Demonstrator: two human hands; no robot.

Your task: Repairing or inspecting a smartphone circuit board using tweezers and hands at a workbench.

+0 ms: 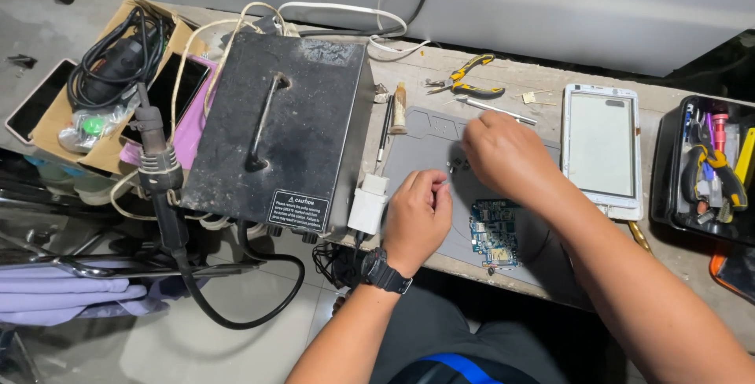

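The person's left hand (pixel 418 216), wearing a black wristwatch (pixel 384 271), is resting at the near left edge of a grey rubber work mat (pixel 421 148) with its fingers curled in narrow; thumb and forefinger are pinching together near a tiny pale part, too small to tell what it is. The right hand (pixel 503 154) is hovering over the middle of the mat, fingers bent down and close together above a small dark part (pixel 456 165); whether it is gripping anything cannot be told. A blue rectangular circuit board (pixel 495 232) is lying on the near part of the mat, just beside both hands and touched by neither.

Left of the mat a black metal box with a top handle (pixel 283 128) is standing, with a white plug adapter (pixel 369 203) leaning at its near right corner. Yellow-handled pliers (pixel 470 77) are lying at the far edge of the bench. To the right a white phone frame with a pale screen (pixel 601 148) is lying flat, and further right a black plastic tray of tools (pixel 702 171) is sitting.
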